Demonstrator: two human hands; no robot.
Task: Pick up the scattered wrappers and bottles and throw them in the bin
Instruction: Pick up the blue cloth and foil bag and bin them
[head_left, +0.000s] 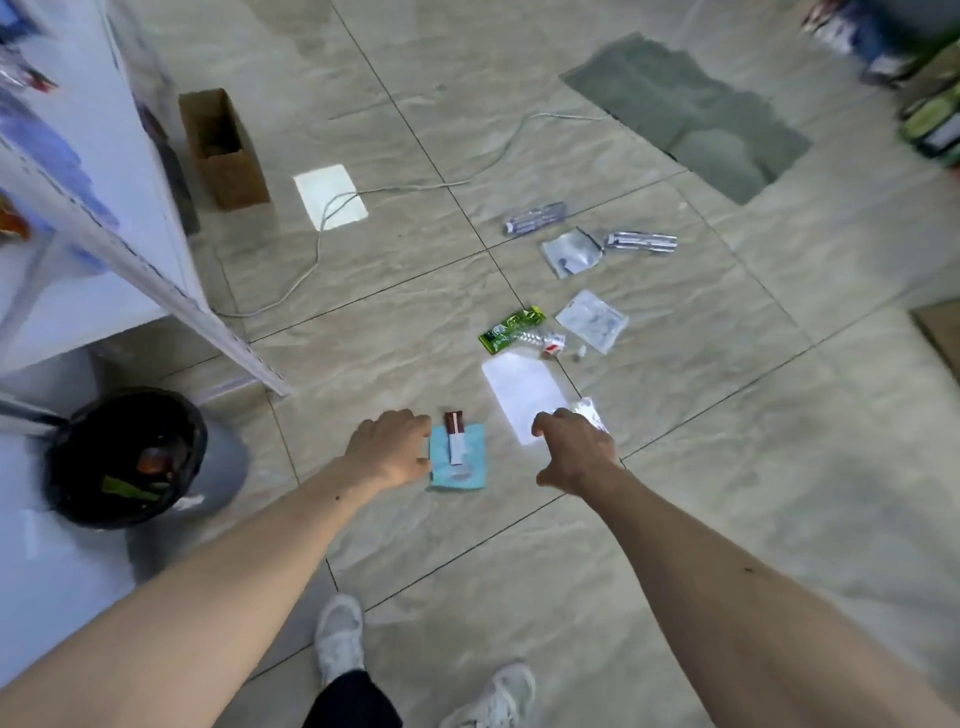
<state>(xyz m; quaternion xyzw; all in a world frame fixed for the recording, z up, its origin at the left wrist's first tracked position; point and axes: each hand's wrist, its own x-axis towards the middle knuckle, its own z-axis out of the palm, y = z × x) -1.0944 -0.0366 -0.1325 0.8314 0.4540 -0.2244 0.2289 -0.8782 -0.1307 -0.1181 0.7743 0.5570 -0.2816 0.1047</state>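
Note:
Litter lies scattered on the tiled floor. A light-blue wrapper (460, 457) with a small brown-and-white sachet (455, 434) on it lies just right of my left hand (389, 449), whose fingers curl loosely with nothing in them. My right hand (574, 449) hovers over the near edge of a silvery wrapper (589, 410), empty, fingers apart. Farther off lie a green wrapper (511, 327), a crushed clear bottle (545, 340), clear plastic bags (592, 319) (571, 252) and two flattened bottles (535, 218) (641, 241). The black-lined bin (130, 457) stands at the left, holding some rubbish.
A white shelf unit (93, 208) rises at the left behind the bin. An open cardboard box (223, 148) stands farther back, with a white cable (395, 189) trailing across the floor. A grey mat (691, 111) lies far right. My two feet in white shoes (340, 636) show below.

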